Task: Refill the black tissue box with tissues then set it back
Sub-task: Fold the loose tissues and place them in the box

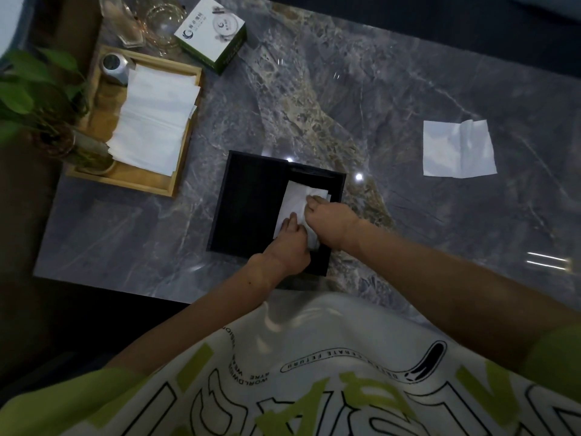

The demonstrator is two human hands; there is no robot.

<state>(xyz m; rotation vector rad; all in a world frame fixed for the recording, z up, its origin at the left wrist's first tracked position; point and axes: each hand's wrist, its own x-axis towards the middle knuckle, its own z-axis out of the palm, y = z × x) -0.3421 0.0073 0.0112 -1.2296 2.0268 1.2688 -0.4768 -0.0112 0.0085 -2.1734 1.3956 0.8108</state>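
Observation:
The black tissue box [248, 206] lies on the marble table, its open side facing up. A folded stack of white tissues [294, 199] sits in the box's right half. My left hand [287, 247] presses on the near end of the tissues, fingers down inside the box. My right hand [327, 220] reaches in from the right, fingertips on the tissues' right edge. Both hands cover the stack's near part. A pile of spare white tissues [155, 118] lies in the wooden tray at left.
The wooden tray [185, 130] also holds a small metal tin [114, 67]. A green-and-white carton [213, 33] and glassware [160, 23] stand at the back. A potted plant [34, 102] is at far left. A single loose tissue [456, 149] lies at right.

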